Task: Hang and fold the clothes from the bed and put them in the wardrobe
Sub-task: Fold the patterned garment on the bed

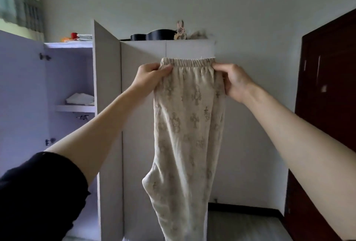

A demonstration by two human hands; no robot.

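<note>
Beige patterned trousers (186,125) hung full length in mid-air in front of the wardrobe (142,90), waistband up, legs together. Left hand (152,76) pinched the waistband's left end, fingers curled on the fabric. Right hand (234,80) gripped the right end likewise. Wardrobe's left door (21,94) stood open w/ folded white cloth (81,99) on its shelf (76,108). Dark wooden door (327,96) at right.

open wardrobe compartment (73,79) at left, reachable past its open door (107,86), folded cloth (81,99) occupying shelf (76,108)
</note>
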